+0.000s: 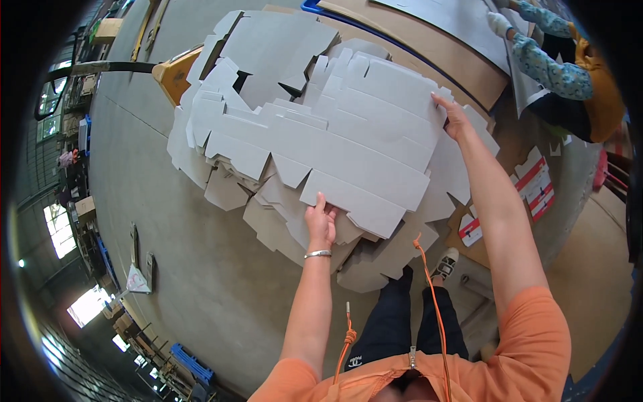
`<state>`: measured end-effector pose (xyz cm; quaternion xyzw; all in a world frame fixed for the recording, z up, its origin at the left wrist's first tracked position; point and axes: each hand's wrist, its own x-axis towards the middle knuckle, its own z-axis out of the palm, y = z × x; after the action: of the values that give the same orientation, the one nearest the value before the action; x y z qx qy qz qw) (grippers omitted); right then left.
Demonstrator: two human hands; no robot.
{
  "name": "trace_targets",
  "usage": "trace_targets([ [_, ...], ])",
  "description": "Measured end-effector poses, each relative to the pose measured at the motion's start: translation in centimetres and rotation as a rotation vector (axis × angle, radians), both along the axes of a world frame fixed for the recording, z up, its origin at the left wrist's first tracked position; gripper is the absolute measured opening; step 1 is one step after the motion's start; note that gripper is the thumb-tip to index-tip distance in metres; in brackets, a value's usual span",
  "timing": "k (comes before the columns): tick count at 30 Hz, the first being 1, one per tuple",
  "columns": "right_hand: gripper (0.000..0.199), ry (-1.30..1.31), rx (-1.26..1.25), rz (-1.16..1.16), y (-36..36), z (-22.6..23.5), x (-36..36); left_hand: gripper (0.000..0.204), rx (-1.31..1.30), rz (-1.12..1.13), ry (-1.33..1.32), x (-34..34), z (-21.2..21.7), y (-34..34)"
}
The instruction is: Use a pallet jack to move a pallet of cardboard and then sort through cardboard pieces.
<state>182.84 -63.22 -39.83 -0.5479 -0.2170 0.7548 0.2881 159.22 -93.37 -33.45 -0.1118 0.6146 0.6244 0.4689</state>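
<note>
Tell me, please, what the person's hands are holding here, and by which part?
Both hands hold the top grey die-cut cardboard sheet of the pile: the left hand grips its near edge, the right hand its far right edge.

Grey concrete floor (201, 268), scored with seams. Left of it, bright windows (59, 231) along a dim wall, with cluttered shelves (80, 201) beside them. At its lower edge, a blue crate (192, 364).

Red-and-white rectangular labels (538, 184) lie on brown cardboard at the right.
</note>
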Motion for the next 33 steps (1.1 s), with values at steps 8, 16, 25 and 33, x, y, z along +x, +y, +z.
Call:
trace_targets([
  [8,0.036,-0.043,0.185,0.090,-8.3,7.8,1.2,0.020,-0.075,0.023,0.155,-4.1,5.7,-3.6],
  [16,0.045,0.186,-0.303,-0.100,-23.3,1.9,-0.5,0.011,-0.343,-0.152,0.293,-11.7,1.7,-8.8],
  [25,0.048,-0.177,-0.059,0.126,-18.2,0.9,0.7,0.048,-0.769,-0.473,0.951,-4.4,1.0,-6.1],
  [33,0.024,-0.220,-0.132,-0.064,-27.3,-5.4,13.3,0.056,-0.614,-0.967,1.779,1.4,-1.0,-2.1],
])
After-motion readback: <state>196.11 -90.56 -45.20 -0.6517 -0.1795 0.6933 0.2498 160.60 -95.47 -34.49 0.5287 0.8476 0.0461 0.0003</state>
